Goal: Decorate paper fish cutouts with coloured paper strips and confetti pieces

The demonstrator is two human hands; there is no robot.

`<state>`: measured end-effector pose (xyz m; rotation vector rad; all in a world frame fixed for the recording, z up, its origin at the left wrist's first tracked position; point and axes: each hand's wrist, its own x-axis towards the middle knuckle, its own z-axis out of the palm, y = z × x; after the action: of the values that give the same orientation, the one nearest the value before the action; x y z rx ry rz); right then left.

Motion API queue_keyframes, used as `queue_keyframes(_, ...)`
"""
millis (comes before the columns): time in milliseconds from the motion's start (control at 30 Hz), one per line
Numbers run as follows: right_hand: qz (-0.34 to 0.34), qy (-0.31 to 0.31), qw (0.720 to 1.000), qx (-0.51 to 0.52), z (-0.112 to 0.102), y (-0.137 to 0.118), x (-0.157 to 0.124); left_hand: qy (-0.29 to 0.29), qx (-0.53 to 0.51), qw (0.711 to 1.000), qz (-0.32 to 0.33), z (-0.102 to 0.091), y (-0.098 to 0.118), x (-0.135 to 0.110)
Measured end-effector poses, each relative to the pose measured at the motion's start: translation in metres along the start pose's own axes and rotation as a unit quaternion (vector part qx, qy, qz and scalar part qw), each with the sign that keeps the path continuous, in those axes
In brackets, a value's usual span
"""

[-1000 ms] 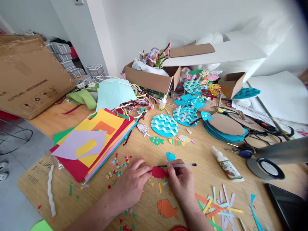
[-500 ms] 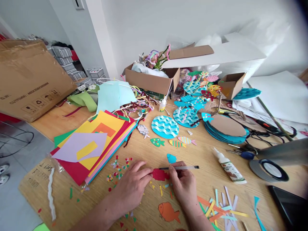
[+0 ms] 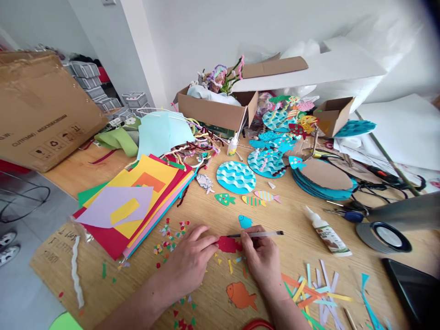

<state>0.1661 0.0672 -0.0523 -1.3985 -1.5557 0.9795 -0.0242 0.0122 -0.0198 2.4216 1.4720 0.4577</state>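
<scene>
My right grip (image 3: 260, 254) is closed in a pinch round a pen (image 3: 264, 234) with a clear barrel and a dark end, its tip at the upper edge of a red paper fish (image 3: 227, 244). I make out no lettering on the barrel. My left grip (image 3: 195, 256) is loosely spread, fingers stretched out, and their tips rest on the left edge of that red fish, against the tabletop (image 3: 288, 215); my thumb is hidden. The red fish lies flat between my two hands, below a blue paper fish (image 3: 245, 222) and above an orange one (image 3: 240, 295).

The clearest print is on the big cardboard box (image 3: 44, 110) at far left: "CUTF(MM)", then a run of digits closing with "MM". Under it sit four handling symbols: a glass, a recycling loop, an umbrella and upward arrows. On the tabletop's near left corner there is dark handwriting (image 3: 57, 252) I can't make out. To my right, a white glue bottle (image 3: 330, 236) lies on its side with a green and brown label, its words too small to read. A smaller bottle (image 3: 232, 145) stands upright farther back, with a yellowish label, also unreadable.
</scene>
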Motion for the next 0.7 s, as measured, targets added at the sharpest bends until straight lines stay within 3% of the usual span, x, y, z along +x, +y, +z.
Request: queue_keyframes(700, 0.001, 0.014, 1.0, -0.018, -0.0012, 0.0, -0.0002, 0.005, 0.001, 1.0, -0.001, -0.0015, 0.0009, 0.0011)
